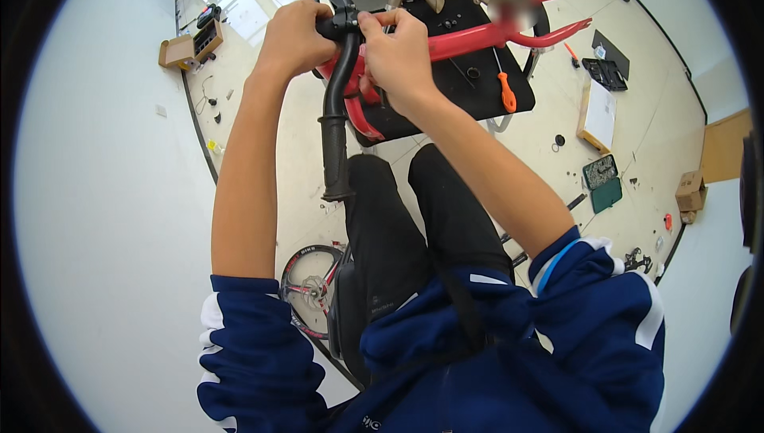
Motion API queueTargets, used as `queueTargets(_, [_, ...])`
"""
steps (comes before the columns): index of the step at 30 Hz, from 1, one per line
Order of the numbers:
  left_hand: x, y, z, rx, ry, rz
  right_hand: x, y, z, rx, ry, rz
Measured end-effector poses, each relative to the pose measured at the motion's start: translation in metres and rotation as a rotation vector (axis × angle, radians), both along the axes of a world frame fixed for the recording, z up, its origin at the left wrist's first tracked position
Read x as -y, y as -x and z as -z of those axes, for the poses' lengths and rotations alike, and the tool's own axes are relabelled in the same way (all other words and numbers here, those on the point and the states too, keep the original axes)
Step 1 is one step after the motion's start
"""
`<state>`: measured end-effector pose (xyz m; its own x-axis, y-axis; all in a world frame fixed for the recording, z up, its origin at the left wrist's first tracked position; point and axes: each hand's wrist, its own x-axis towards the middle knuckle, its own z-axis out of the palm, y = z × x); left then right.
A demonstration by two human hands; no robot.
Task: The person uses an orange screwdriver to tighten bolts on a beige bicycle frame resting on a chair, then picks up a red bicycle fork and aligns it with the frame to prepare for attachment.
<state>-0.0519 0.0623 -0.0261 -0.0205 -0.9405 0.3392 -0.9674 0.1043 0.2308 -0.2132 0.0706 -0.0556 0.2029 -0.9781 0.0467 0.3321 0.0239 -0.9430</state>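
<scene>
A black bicycle handlebar [342, 75] with a ribbed grip [335, 154] at its near end lies across the red bicycle frame [461, 43]. My left hand [296, 41] is closed round the black stem [337, 25] at the bar's middle. On the other side of the clamp, my right hand [398, 55] has its thumb and index finger pinched close to the stem. Whatever sits between those fingertips is too small to make out. The other fingers of my right hand curl down next to the red tube, partly hidden.
The frame rests on a black chair seat [521, 95], beside an orange-handled screwdriver [507, 92]. A wheel [313, 290] lies at lower left. Toward the right are a white-topped box [598, 117], a black tool case [605, 73] and a green case [606, 194]. An open cardboard box [177, 52] stands far left.
</scene>
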Motion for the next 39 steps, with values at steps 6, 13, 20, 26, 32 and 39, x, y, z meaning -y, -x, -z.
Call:
queueTargets(6, [0.001, 0.007, -0.009, 0.003, -0.036, -0.015, 0.015, 0.054, 0.002, -0.038, 0.222, -0.474])
queueTargets(13, [-0.004, 0.010, -0.009, -0.037, -0.050, -0.027, 0.013, 0.064, -0.004, -0.795, 1.140, -0.171])
queueTargets(20, [-0.001, 0.011, -0.007, -0.034, -0.034, -0.029, 0.021, 0.061, -0.009, -1.008, 1.638, 0.059])
queueTargets(26, [-0.001, 0.005, -0.005, -0.042, 0.003, -0.004, 0.031, 0.049, -0.012, -1.221, 1.733, -0.018])
queueTargets(32, [0.005, 0.004, -0.002, -0.028, 0.030, 0.001, 0.043, 0.052, -0.017, -1.251, 1.722, -0.147])
queueTargets(39, [0.009, 0.000, 0.002, -0.060, 0.092, 0.018, 0.048, 0.050, -0.042, -1.356, 1.538, -0.371])
